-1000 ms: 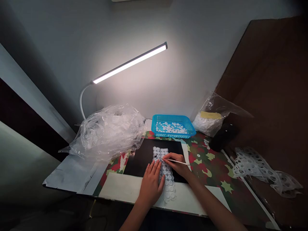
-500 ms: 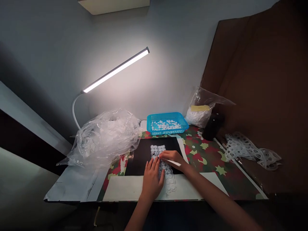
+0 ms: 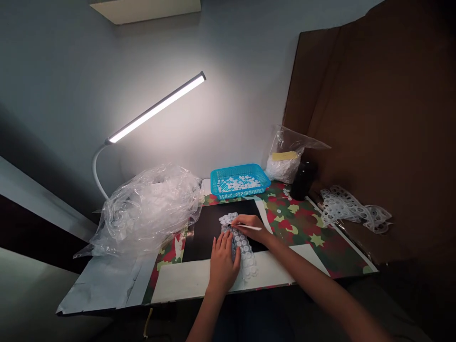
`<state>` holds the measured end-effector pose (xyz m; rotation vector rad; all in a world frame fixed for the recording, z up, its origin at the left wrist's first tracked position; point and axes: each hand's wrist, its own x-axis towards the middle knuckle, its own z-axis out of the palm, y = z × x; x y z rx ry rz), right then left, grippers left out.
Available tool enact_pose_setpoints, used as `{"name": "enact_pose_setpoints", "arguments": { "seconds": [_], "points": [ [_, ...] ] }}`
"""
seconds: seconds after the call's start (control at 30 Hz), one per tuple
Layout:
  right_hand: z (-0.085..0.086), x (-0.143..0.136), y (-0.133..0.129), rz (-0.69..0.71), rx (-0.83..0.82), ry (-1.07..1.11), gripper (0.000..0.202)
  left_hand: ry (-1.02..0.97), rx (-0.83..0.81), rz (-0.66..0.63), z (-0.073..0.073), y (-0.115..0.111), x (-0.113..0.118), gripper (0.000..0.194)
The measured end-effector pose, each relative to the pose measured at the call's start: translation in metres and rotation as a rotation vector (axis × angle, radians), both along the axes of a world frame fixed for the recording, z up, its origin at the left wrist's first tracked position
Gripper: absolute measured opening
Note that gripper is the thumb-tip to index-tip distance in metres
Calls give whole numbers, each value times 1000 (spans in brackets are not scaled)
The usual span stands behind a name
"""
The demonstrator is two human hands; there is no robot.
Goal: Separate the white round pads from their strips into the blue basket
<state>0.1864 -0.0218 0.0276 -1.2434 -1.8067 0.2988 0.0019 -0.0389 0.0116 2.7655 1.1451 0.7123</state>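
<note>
White disc strip [image 3: 246,254]: probably light, bendy; best taken by its edges.
Left hand [image 3: 223,263]: laid over strip, fingers [image 3: 223,241] unclenched.
Right hand [image 3: 254,223]: grasping slim white stick [image 3: 251,227], likely stiff.

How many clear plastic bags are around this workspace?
2: a large crumpled bag left of the blue basket, and a smaller bag with a yellow label to its right. Others could be hidden in the crumpled heap.
</note>
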Motion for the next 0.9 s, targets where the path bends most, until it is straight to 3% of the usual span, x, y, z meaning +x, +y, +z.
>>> {"name": "enact_pose_setpoints", "arguments": {
  "seconds": [0.23,0.4,0.9],
  "points": [
    [6,22,-28,-125,-61,192,23,20,15,-48,4,-2,-2,49],
    [4,18,-31,-53,-113,220,21,50,-13,-172,4,-1,-2,46],
    [1,13,-24,99,-122,77,26,27,-46,-167,4,0,-1,44]
  ]
}}
